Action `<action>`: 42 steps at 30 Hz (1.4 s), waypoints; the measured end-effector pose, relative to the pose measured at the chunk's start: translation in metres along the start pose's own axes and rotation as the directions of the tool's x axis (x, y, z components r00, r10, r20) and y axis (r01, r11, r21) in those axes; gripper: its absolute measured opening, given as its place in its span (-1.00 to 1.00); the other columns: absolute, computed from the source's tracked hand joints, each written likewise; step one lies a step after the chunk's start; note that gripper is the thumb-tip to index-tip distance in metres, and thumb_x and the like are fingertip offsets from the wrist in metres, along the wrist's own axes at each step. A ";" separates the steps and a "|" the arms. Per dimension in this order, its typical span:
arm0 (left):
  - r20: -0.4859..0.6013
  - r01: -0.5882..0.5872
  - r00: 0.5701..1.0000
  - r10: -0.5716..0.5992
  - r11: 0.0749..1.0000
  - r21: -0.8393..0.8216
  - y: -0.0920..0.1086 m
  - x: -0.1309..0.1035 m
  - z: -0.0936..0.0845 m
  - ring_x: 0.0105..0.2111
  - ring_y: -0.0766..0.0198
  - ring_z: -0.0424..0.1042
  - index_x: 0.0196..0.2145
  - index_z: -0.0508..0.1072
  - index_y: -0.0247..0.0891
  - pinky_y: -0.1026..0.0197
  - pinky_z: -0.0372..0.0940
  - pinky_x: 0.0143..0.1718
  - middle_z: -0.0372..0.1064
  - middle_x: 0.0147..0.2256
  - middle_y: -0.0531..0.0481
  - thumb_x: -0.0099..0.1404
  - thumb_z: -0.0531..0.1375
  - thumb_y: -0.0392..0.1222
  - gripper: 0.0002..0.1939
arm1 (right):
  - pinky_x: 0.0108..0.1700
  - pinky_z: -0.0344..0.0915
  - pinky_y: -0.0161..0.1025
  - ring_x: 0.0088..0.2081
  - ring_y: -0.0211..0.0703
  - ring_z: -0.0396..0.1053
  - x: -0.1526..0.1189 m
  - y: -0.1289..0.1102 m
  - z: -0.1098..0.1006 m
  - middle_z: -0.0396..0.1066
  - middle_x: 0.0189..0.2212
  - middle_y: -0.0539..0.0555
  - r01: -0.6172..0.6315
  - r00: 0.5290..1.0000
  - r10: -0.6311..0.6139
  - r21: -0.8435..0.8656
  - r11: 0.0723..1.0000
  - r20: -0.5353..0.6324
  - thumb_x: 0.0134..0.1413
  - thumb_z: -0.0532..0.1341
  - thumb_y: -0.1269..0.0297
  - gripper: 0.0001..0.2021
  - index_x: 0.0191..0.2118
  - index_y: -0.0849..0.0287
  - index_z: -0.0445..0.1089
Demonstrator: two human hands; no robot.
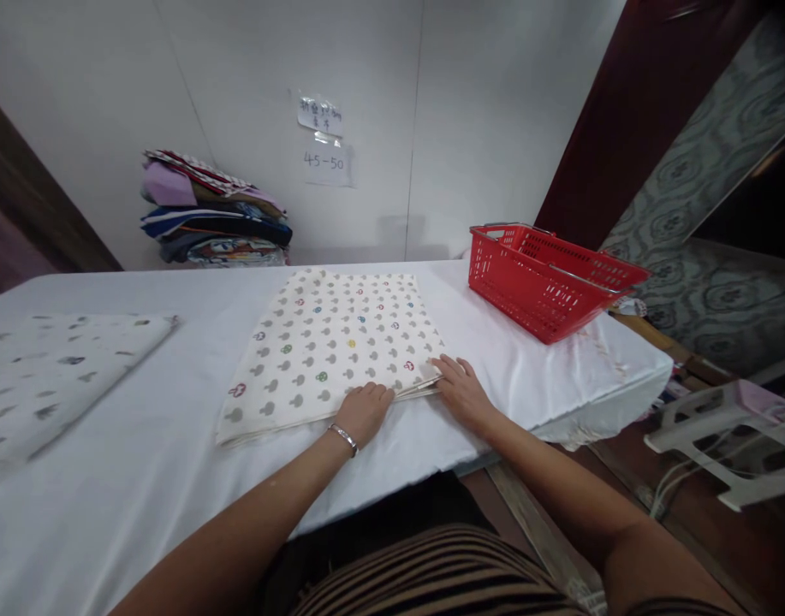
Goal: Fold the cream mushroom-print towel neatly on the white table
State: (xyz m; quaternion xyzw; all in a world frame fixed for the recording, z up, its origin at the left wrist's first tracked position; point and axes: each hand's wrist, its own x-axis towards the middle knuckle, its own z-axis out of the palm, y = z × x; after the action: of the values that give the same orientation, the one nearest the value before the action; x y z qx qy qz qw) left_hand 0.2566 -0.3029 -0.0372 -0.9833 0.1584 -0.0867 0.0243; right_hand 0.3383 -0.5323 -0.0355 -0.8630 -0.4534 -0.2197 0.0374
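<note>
A folded white cloth with grey, red, green, blue and yellow mushroom-like prints lies flat on the white-covered table. At the middle of its near edge is my left hand, a silver bracelet on its wrist, with curled fingers holding the edge. My right hand grips the near right corner, where the layers part slightly; its thumb is partly hidden.
Another printed white cloth lies at the left. A stack of folded fabrics stands by the back wall. At the back right is a red basket. A white stool stands right of the table.
</note>
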 end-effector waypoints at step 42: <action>-0.093 0.248 0.961 -0.261 0.960 -0.130 -0.058 -0.090 -0.016 0.02 0.16 0.22 0.03 0.28 -0.24 0.05 0.08 0.03 0.31 0.02 -0.11 0.27 0.03 -0.30 -0.64 | -0.21 0.42 -0.04 -0.18 0.07 0.42 -0.051 0.061 0.037 0.46 -0.17 0.15 0.285 0.951 -0.275 0.055 0.957 -0.142 0.12 0.02 0.20 -0.73 -0.21 0.03 0.45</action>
State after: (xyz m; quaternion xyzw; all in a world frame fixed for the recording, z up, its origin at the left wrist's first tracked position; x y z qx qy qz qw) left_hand 0.1869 -0.2201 -0.0315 -0.9890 0.0363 -0.1331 -0.0536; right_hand 0.3750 -0.5969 -0.0819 -0.7713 -0.5757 -0.2627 0.0684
